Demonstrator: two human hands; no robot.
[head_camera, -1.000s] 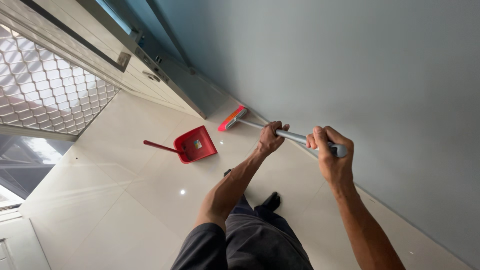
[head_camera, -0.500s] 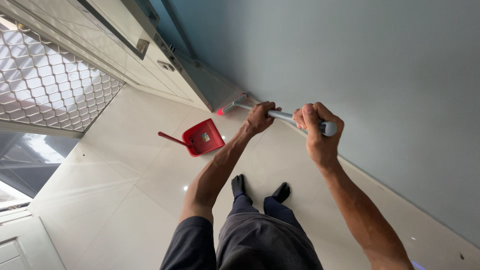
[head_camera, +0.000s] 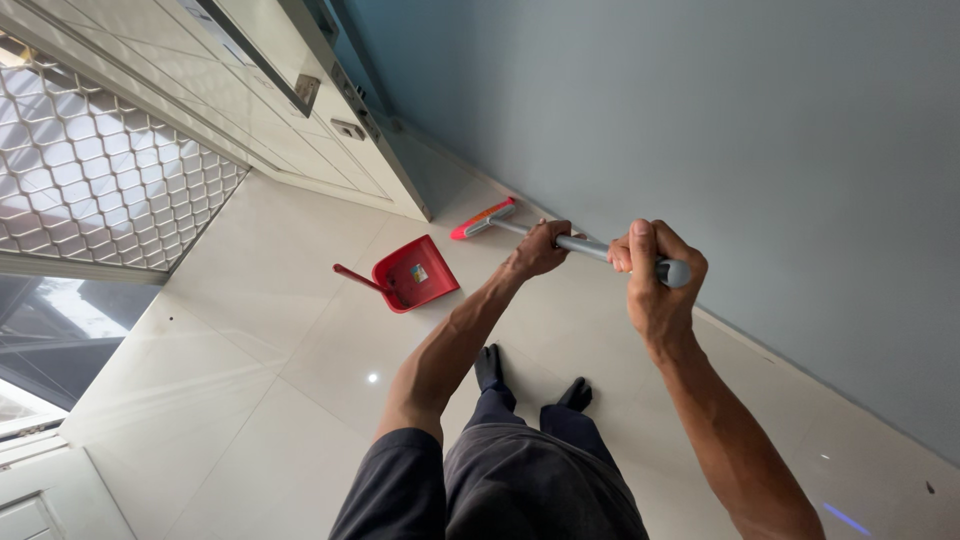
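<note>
I hold a broom by its grey handle (head_camera: 592, 246) with both hands. My left hand (head_camera: 540, 250) grips it lower down, toward the red and orange broom head (head_camera: 484, 218), which rests on the floor close to the wall. My right hand (head_camera: 655, 272) is closed around the top end of the handle. A red dustpan (head_camera: 412, 274) with a long red handle lies on the pale tiled floor (head_camera: 250, 350), a short way left of the broom head and apart from it.
A grey-blue wall (head_camera: 700, 120) runs along the right. A cream door with a metal latch (head_camera: 300, 110) and a lattice grille (head_camera: 90, 170) stand on the left. My feet in dark socks (head_camera: 530, 375) are below the broom.
The broom head has swung out along the wall base into fuller view, away from the corner. Both hands kept their grip. The view has shifted slightly.
</note>
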